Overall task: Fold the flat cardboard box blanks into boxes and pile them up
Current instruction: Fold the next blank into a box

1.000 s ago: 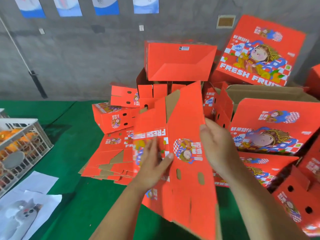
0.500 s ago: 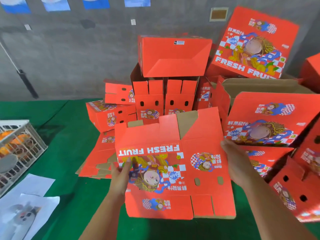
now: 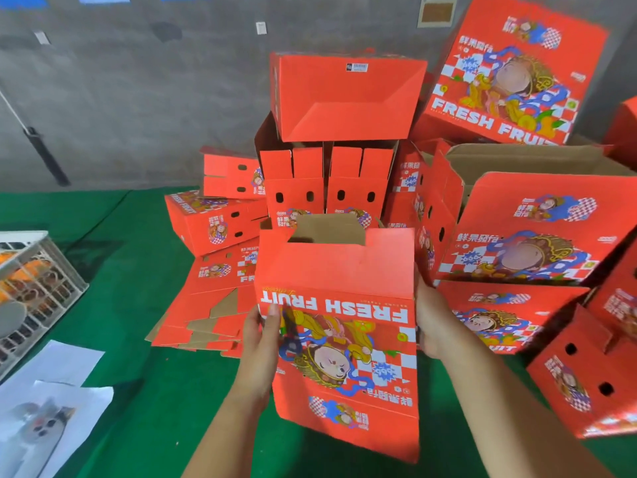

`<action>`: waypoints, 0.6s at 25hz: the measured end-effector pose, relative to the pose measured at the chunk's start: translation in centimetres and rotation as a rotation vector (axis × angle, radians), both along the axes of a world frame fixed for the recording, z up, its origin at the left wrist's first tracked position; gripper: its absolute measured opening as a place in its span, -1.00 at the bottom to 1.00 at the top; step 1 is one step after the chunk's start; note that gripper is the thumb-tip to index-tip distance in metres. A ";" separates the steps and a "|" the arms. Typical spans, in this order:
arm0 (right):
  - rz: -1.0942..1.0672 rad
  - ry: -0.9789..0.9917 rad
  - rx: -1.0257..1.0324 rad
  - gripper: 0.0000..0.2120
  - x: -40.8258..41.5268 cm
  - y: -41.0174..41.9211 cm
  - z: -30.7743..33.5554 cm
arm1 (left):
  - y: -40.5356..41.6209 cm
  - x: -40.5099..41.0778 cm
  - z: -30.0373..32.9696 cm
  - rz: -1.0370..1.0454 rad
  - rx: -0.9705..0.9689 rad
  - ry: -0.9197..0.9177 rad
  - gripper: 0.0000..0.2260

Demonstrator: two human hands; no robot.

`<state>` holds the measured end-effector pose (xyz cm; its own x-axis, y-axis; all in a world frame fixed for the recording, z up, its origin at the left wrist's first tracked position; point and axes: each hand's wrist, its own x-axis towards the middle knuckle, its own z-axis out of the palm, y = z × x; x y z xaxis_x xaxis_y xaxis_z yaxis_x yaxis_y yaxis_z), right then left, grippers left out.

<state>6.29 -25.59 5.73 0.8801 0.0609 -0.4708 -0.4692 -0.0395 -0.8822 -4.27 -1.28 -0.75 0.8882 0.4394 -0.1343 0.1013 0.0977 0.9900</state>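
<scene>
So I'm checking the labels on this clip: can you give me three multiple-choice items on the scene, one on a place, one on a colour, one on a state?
1. Where does the stack of flat blanks lie?
A. On the green cloth, left of the held box
B. Inside the white crate
C. On top of the pile of folded boxes

2. What colour is the cloth on the table?
A. Blue
B. Green
C. Grey

3. How is the held box being handled?
A. It lies untouched
B. One hand pinches a corner
C. Both hands grip its sides

Answers:
1 A, the flats lie on the cloth, left of the box.
2 B, the cloth is plainly green.
3 C, the left hand and right hand each hold a side.
</scene>
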 end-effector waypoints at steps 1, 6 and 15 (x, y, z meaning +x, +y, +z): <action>-0.021 -0.078 0.007 -0.36 -0.1 0.1 0.5 | 0.2 0.0 0.3 0.014 0.008 -0.010 -0.43; 0.039 -0.289 -0.280 -0.28 0.3 -2.2 1.5 | 4.0 -0.1 0.3 0.083 -0.076 -0.042 -0.37; 0.250 -0.066 -0.057 -0.67 -0.7 -4.3 -0.4 | 4.7 -0.8 2.8 -0.192 -0.110 0.196 -0.47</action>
<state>5.62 -29.85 5.33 0.8700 0.2552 -0.4218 -0.3803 -0.1970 -0.9036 -5.02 3.40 2.06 0.9063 0.2388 -0.3487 0.3163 0.1640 0.9344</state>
